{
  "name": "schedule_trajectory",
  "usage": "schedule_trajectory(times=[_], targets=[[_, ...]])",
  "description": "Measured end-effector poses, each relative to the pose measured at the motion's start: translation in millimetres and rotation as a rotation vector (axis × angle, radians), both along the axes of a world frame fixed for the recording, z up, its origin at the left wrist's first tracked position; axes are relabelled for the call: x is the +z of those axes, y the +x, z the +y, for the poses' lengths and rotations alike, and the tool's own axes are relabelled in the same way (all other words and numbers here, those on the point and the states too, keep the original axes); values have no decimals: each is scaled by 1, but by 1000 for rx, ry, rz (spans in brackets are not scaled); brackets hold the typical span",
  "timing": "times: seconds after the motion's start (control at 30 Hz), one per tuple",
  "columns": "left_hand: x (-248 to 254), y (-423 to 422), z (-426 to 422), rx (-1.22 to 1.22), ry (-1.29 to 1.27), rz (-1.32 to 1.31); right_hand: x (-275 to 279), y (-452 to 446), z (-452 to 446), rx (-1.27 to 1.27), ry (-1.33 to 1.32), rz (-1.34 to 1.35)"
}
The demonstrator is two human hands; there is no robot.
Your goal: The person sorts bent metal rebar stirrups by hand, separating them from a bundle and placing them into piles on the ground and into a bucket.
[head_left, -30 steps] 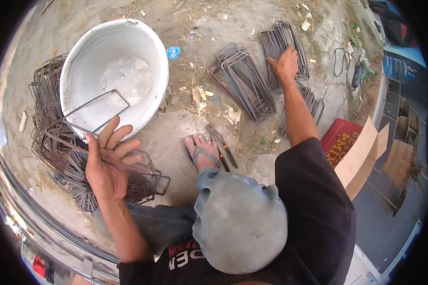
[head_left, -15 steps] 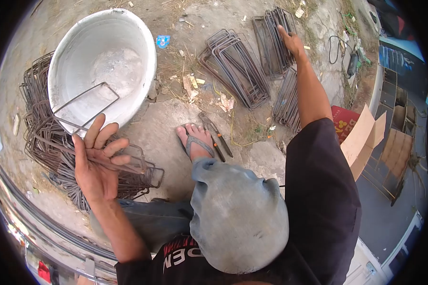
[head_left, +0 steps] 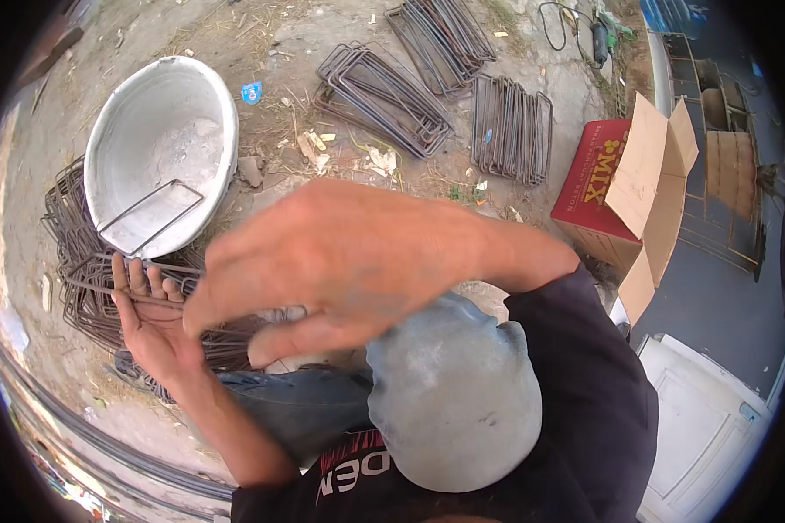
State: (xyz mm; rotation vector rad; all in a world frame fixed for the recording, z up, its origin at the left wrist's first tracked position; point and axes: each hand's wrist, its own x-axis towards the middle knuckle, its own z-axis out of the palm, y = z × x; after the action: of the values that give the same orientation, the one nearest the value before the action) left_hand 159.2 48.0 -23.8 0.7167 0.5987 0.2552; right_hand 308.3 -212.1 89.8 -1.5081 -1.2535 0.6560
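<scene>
My left hand [head_left: 159, 336] is palm up at the left, fingers stretched apart, with a thin rod of a bent steel stirrup lying across the palm. Close to the camera, my right hand [head_left: 323, 261] is blurred by motion, its thumb apart from its curved fingers and nothing visible between them. Its fingertips overlap the edge of my left hand in view. A rectangular steel stirrup [head_left: 176, 183] extends over the white basin [head_left: 229, 157], its near end by my left fingertips. Beneath my left hand is a heap of stirrups [head_left: 87, 318], partly hidden.
Neat stacks of rectangular stirrups lie ahead: one stack [head_left: 384, 100], a farther stack [head_left: 445, 44] and a right-hand stack [head_left: 510, 131]. An open red cardboard box [head_left: 584, 179] stands at the right. A corded power tool [head_left: 600, 42] lies beyond it. Long bars [head_left: 87, 436] run along the lower left.
My right hand has left the far stirrup stack and swung left, close to my left hand. It now hides my foot and the pliers. The view has shifted, showing more of the box.
</scene>
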Motion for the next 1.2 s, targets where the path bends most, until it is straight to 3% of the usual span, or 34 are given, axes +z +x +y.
schedule_trajectory(times=[0.13, 0.23, 0.37, 0.5, 0.57, 0.63, 0.83, 0.93, 1.1, 1.17, 1.2], targets=[[32, -35, 29, 136, -21, -50, 99, -86, 33, 521, -159, -59], [50, -74, 57, 404, 34, 73, 134, -129, 37, 631, -195, -253], [53, -131, 98, 611, -23, -74, 146, -143, 98, 795, -375, -423], [81, -147, 102, 740, 134, -91, 133, -117, 128, 639, -709, -642], [83, -149, 103, 766, 133, -128, 104, -90, 146, 492, -703, -722], [73, -148, 108, 712, 57, -193, 74, -66, 161, 418, -823, -609], [55, -138, 112, 588, -99, -174, -29, -81, 156, 628, -1004, -413], [49, -129, 110, 501, -130, -184, -79, -78, 143, 742, -961, -103], [0, -132, 148, 336, -147, -256, -154, -83, 130, 532, -1050, 438], [10, -119, 143, 313, -122, -229, -233, -103, 119, 424, -930, 165], [16, -108, 138, 278, -111, -230, -254, -113, 112, 394, -967, 168]])
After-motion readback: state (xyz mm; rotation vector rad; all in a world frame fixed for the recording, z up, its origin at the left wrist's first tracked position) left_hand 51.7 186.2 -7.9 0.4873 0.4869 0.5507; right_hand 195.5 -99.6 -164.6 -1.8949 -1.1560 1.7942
